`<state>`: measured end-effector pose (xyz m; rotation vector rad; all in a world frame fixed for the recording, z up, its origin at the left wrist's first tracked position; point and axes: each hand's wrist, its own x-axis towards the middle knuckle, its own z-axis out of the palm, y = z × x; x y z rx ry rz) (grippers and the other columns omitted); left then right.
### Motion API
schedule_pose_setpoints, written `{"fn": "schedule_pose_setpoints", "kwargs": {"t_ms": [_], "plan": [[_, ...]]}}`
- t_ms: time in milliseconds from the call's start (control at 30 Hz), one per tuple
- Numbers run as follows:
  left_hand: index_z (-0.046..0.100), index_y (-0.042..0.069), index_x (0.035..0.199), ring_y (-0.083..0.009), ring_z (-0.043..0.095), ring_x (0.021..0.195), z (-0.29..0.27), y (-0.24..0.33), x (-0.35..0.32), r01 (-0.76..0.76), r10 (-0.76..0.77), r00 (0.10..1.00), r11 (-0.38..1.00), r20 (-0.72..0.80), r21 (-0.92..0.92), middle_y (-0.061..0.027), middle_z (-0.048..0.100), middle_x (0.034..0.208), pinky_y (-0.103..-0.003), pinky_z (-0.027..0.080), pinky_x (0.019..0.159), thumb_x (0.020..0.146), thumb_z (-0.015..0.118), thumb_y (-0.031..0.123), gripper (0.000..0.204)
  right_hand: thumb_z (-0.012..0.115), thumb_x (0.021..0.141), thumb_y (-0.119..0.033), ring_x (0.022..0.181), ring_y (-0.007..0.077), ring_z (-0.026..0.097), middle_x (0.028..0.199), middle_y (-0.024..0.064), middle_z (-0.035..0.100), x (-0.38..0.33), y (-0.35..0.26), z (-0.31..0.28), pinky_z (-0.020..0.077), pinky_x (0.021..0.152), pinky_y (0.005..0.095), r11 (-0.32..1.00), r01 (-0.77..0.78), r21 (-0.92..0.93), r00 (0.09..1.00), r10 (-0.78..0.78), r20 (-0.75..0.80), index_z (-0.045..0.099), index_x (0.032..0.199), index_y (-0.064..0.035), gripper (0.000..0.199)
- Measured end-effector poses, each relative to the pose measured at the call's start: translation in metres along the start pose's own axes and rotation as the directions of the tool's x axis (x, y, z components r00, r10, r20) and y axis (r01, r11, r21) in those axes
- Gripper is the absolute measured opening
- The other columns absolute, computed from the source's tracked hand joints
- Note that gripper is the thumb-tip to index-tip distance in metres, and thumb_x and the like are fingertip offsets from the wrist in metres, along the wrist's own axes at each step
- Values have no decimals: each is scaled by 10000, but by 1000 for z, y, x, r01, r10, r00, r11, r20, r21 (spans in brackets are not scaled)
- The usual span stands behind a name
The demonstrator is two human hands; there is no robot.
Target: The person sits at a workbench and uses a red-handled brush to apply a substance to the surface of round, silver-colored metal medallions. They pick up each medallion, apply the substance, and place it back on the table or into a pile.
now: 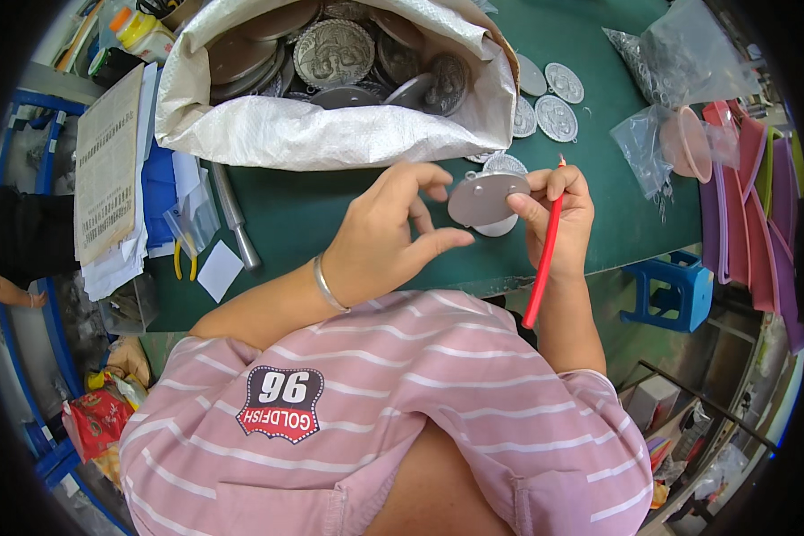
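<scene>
My right hand (558, 219) grips a round silver medal (487, 200) by its right edge, with the smooth grey back showing. The same hand also holds a red pencil-like stick (545, 259), its tip pointing up and away from me. My left hand (393, 228) hovers just left of that medal, thumb and fingers apart and nothing between them. More medals (506, 164) lie on the green table behind and under the held one, partly hidden by it. A big white woven sack (330, 138) stands open beyond my hands, full of medals (334, 52) with raised relief.
Several loose medals (556, 118) lie right of the sack. Clear plastic bags (688, 58) and a pink cup (686, 143) sit at the far right. On the left are a metal rod (232, 214), papers (112, 165) and yellow-handled pliers (186, 257). A blue stool (674, 290) stands below.
</scene>
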<state>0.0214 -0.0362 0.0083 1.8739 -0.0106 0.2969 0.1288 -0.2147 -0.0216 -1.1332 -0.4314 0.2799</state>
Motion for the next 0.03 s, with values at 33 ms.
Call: {"fn": "schedule_pose_setpoints", "kwargs": {"t_ms": [33], "plan": [[440,5,1152,-83,567,660,2,0,1,36,-35,999,999,30,-8,-87,538,990,-167,429,504,680,762,50,573,656,694,138,759,152,608,863,145,625,-3,-2,-1,494,678,245,999,-13,29,999,11,39,398,790,-74,348]]}}
